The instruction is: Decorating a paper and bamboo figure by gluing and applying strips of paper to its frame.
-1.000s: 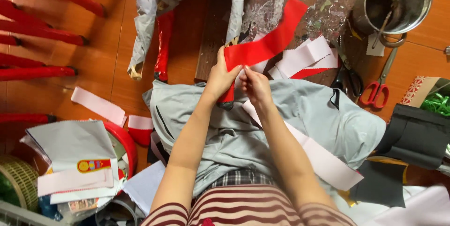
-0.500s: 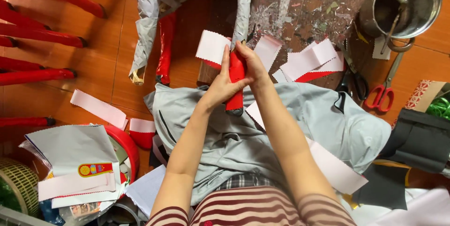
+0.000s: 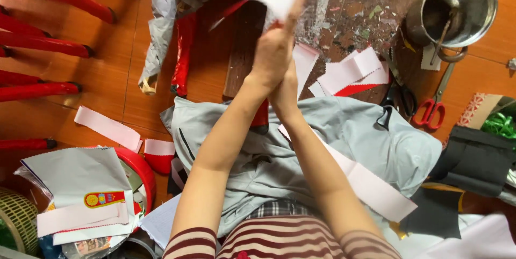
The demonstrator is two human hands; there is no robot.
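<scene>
Both hands, left hand and right hand, press together, fingers clamped on the red-and-white paper strip; uneven pressure risks a tear or crooked crease

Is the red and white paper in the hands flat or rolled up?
Rolled up, mostly. The left hand and right hand press together around the paper; only a curled white end pokes out on top.

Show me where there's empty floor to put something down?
Bare orange floor shows between the red chair legs and the grey wrapped bundle, above the white strip. It is crowded right of the hands: paper scraps, scissors, metal pot. Grey cloth covers the middle.
</scene>
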